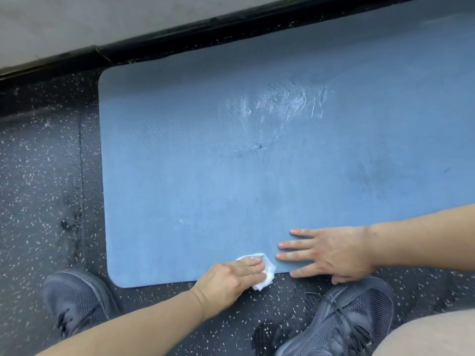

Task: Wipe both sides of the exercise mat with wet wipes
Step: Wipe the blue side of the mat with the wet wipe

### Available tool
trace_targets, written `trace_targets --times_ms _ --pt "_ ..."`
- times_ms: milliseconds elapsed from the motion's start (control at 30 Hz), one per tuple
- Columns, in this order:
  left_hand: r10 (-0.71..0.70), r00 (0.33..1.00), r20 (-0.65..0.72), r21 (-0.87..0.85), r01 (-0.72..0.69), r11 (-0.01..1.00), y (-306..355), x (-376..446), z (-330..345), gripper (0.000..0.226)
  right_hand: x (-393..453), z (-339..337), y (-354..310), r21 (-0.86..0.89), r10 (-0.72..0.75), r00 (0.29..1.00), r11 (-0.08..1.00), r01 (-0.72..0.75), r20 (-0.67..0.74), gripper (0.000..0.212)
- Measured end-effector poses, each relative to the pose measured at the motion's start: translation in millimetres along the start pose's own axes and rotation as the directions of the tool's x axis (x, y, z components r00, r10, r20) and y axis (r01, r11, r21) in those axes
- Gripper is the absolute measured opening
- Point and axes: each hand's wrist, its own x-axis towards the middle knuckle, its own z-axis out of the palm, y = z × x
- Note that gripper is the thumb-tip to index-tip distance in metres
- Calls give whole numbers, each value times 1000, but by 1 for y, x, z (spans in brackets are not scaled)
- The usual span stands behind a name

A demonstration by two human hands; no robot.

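A blue exercise mat (231,176) lies flat on the dark speckled floor, running off the right edge of the view. Wet streaks shine on its far middle part. My left hand (228,278) presses a crumpled white wet wipe (264,274) onto the mat's near edge with straight fingers on top of it. My right hand (326,253) lies flat on the mat just right of the wipe, fingers spread and pointing left.
My two dark grey shoes (74,301) (352,322) stand on the speckled rubber floor (38,201) in front of the mat. A black baseboard (154,44) and a pale wall run along the mat's far side.
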Motion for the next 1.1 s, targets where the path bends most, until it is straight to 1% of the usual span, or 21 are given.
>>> trace_targets --times_ms 33,100,133,167,200,233,267,333,367,400,433,500,567,600,667,767,800,900,967,1033,1100 --pt "3 1000 7 -6 -3 1000 0 -2 2 36 0 -1 -2 15 -3 1000 1000 3 -2 93" --pt "-98 995 -14 -66 97 993 4 7 -4 33 1 -4 -2 36 33 998 999 -31 -49 86" --pt "-208 978 -35 -148 200 968 8 17 -14 31 1 -6 1 63 63 995 996 -58 -79 82" --pt "-345 937 -46 -283 319 905 13 30 -29 28 1 -11 6 131 115 988 986 -101 -101 78" --pt "-498 866 -41 -444 431 786 13 44 -45 27 0 -19 13 238 203 972 956 -170 -121 76" --pt "-642 766 -20 -608 501 616 11 61 -63 26 -2 -31 22 359 326 934 898 -256 -150 77" --pt "-758 652 9 -748 508 428 2 79 -80 22 -5 -46 33 470 461 868 817 -333 -186 80" --pt "-881 466 77 -916 383 122 -33 115 -113 18 -13 -72 65 603 683 696 658 -452 -224 93" --pt "-910 400 111 -951 310 21 -56 133 -132 20 -20 -82 84 616 750 629 599 -512 -207 102" --pt "-930 348 115 -967 254 -24 -81 151 -152 20 -27 -91 104 601 798 580 547 -583 -164 113" --pt "-947 308 90 -976 215 -23 -107 169 -174 21 -36 -97 124 564 838 535 495 -661 -110 124" --pt "-978 209 -16 -974 219 63 -154 206 -217 29 -54 -104 158 468 896 445 397 -790 -9 143" --pt "-984 93 -154 -940 294 175 -184 237 -254 28 -67 -102 176 410 918 392 336 -848 58 156" --pt "-969 61 -240 -901 358 246 -193 250 -269 23 -69 -100 180 389 921 382 324 -862 77 159" --pt "-921 92 -378 -798 472 374 -205 277 -289 22 -68 -95 183 358 925 369 318 -878 85 161" --pt "-832 201 -518 -611 594 524 -223 310 -289 37 -66 -93 187 353 928 364 314 -881 81 161" --pt "-799 256 -543 -539 623 566 -229 319 -280 36 -66 -92 188 356 929 362 312 -881 82 161" --pt "-705 492 -511 -177 742 647 -227 329 -249 28 -66 -89 190 356 929 360 311 -881 79 161" --pt "-613 611 -502 -43 690 722 -216 319 -236 26 -66 -89 190 348 927 365 316 -883 82 161" --pt "-513 720 -467 35 595 803 -204 295 -217 17 -67 -90 190 341 926 368 319 -884 88 161" --pt "-329 841 -429 133 419 898 -185 251 -190 17 -68 -93 189 342 923 372 321 -883 94 160"
